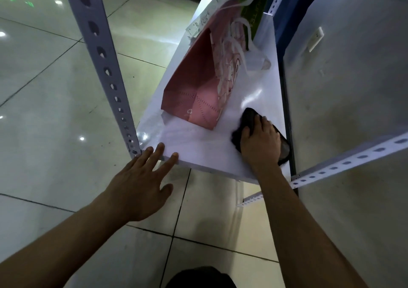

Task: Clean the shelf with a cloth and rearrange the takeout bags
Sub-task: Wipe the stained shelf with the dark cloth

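A white shelf board (198, 150) runs away from me between grey perforated posts. A pink takeout bag (194, 84) lies on its side on the board, with a white and green bag (251, 5) behind it. My right hand (260, 142) presses flat on a dark cloth (249, 116) at the board's near right part, close to the pink bag's bottom. My left hand (141, 186) is spread with its fingertips resting on the board's near left edge, holding nothing.
A grey perforated post (103, 66) stands at the near left corner. A perforated rail (353, 159) crosses at the right, beside a grey wall (353, 89). Glossy tiled floor (55, 89) lies to the left and below.
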